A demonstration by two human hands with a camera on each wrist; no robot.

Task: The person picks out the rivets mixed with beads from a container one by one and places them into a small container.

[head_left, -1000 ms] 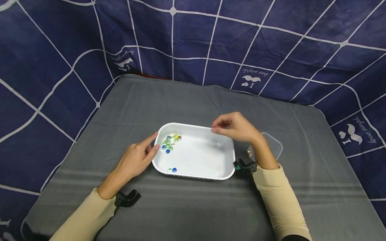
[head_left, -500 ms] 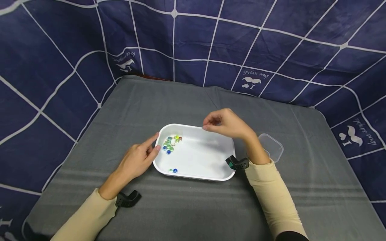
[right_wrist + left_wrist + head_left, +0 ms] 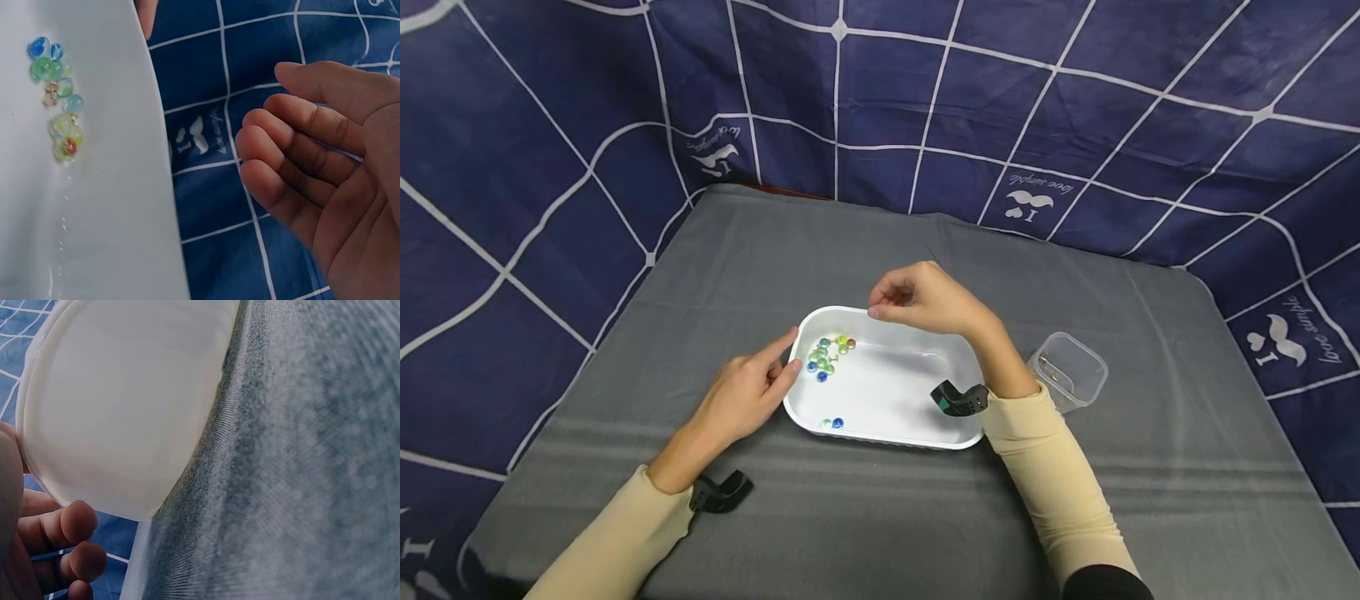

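Note:
A white rectangular tray (image 3: pixel 880 393) stands on the grey cloth. Glass marbles (image 3: pixel 822 377) in blue, green and yellow cluster at its left end, mixed with small gold pieces (image 3: pixel 50 95) that look like pins. My left hand (image 3: pixel 736 398) rests at the tray's left rim, index finger stretched along it and thumb tip touching. Over the tray's far rim hovers my right hand (image 3: pixel 925 298), fingers loosely bent. Nothing shows between its thumb and fingertips in the right wrist view. To the right, partly behind the right forearm, is a clear plastic box (image 3: pixel 1084 367) with small gold pieces inside.
Two more marbles (image 3: pixel 837 423) lie by the tray's near left corner. Grey cloth (image 3: pixel 820 533) covers the table. A dark blue curtain (image 3: pixel 880 92) with white lines hangs around its back and sides. Black camera mounts (image 3: pixel 958 398) sit at both wrists.
My right hand has moved left along the tray's far rim, uncovering more of the clear box. The left hand keeps its place at the left rim.

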